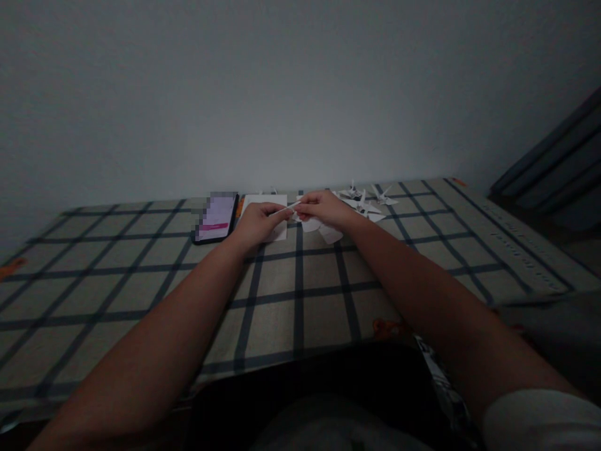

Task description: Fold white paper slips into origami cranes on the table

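Between the fingertips of both hands is a small folded piece of white paper [294,205], held just above the table. My left hand [263,222] pinches its left end with thumb and fingers. From the other side my right hand [322,207] is closed on the same piece, and its fingers hide part of the folds. Under and behind my left hand lies a flat white sheet [278,232]. Loose white paper pieces [330,234] rest beneath my right hand. Several folded paper cranes [363,205] stand just right of that hand.
A phone [216,217] with a lit screen lies left of my left hand. The table wears a checked cloth [277,300] and meets a plain wall [300,94] at its back. Dark striped fabric [554,150] hangs at the far right.
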`<move>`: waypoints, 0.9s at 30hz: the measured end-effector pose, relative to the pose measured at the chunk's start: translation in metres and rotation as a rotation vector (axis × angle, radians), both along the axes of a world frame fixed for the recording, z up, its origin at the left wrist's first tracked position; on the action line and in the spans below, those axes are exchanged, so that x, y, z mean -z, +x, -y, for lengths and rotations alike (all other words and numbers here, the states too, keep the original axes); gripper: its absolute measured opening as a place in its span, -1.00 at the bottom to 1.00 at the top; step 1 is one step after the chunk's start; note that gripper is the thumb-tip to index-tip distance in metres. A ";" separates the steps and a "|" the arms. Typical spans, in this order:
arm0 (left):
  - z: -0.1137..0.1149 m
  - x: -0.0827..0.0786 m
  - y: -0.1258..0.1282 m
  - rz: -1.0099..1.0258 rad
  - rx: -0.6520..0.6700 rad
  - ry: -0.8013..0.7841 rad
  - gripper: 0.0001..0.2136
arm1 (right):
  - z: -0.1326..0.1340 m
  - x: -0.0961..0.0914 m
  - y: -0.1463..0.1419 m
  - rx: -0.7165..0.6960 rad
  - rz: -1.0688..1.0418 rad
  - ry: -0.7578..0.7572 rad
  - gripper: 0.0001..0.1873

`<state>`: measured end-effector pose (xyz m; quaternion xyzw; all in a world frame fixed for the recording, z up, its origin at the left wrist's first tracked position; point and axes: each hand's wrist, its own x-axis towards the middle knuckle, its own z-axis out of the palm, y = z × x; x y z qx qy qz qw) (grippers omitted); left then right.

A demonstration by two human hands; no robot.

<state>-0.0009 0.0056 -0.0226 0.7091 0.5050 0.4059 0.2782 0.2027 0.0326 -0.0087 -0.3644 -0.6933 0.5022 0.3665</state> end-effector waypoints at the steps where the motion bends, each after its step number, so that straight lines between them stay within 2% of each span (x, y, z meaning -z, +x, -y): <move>1: 0.000 0.000 0.000 -0.007 -0.003 0.004 -0.61 | 0.000 -0.001 0.000 -0.006 0.001 -0.014 -0.91; 6: 0.001 -0.003 0.000 -0.039 -0.016 0.003 -0.61 | 0.001 -0.003 0.001 -0.004 0.036 -0.021 -0.86; 13: 0.001 -0.003 -0.001 -0.007 0.033 -0.036 -0.59 | -0.001 0.000 0.001 -0.004 0.005 -0.012 -0.83; 18: 0.001 -0.001 0.000 0.030 0.006 -0.056 -0.56 | -0.004 0.003 0.000 -0.013 -0.017 -0.040 -0.81; 23: 0.000 0.002 0.003 0.108 -0.005 -0.093 -0.48 | -0.005 0.005 -0.001 -0.012 0.008 0.021 -0.91; 27: 0.001 0.003 0.005 0.111 -0.015 -0.128 -0.52 | -0.004 0.005 0.000 0.007 0.075 0.099 -0.87</move>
